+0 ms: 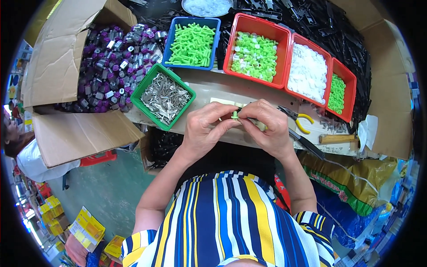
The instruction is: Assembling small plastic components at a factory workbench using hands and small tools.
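Observation:
Over the near edge of the worktable, my left hand (205,127) and my right hand (267,126) meet with fingertips pinched together. Between them is a small light-green plastic part (235,115), with a dark bit just above it that I cannot make out. Both hands are closed on this part, and the fingers hide some of it. Left of my left hand stands a green bin (190,99) of thin silver metal pins. Pliers with yellow handles (304,123) lie to the right of my right hand, beside a tool with a black grip (309,146).
A blue bin (167,54) of green parts and red bins (288,66) of green and white pieces line the back. At left, a cardboard box (58,71) holds purple-and-grey pieces. Black parts (342,40) are heaped behind. A wooden-handled tool (336,139) lies right. Another person (40,155) is far left.

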`<action>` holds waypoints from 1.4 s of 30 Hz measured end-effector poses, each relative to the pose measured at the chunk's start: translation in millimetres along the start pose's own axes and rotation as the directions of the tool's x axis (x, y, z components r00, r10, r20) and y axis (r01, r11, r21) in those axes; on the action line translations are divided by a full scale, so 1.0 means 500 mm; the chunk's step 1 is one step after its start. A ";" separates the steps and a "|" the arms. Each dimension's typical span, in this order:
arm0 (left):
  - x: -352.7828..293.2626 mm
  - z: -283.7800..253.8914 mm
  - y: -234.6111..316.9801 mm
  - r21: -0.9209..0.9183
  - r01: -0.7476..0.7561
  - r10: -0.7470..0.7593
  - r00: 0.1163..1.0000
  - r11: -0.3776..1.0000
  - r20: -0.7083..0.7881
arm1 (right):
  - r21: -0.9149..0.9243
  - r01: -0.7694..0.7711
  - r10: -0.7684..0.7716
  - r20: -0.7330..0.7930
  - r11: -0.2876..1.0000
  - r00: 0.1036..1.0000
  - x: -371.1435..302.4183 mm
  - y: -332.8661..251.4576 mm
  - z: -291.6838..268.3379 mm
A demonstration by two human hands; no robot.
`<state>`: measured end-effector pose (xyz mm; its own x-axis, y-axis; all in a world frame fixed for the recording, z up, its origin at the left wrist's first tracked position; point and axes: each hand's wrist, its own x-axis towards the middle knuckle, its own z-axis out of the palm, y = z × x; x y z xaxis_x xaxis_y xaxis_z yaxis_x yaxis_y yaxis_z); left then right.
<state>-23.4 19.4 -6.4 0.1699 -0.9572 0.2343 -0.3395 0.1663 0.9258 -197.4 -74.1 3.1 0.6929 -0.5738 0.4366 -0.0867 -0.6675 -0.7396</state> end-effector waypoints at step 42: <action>-0.060 0.006 -0.053 0.506 -0.218 0.313 0.943 0.834 -0.110 | -0.338 0.103 -0.038 0.193 0.935 0.980 0.018 0.048 0.022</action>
<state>-22.3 42.9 -38.9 0.1556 -0.8248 0.5436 -0.7887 0.2276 0.5711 -185.3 -90.0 -16.4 0.8209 -0.4452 0.3576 -0.2515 -0.8440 -0.4737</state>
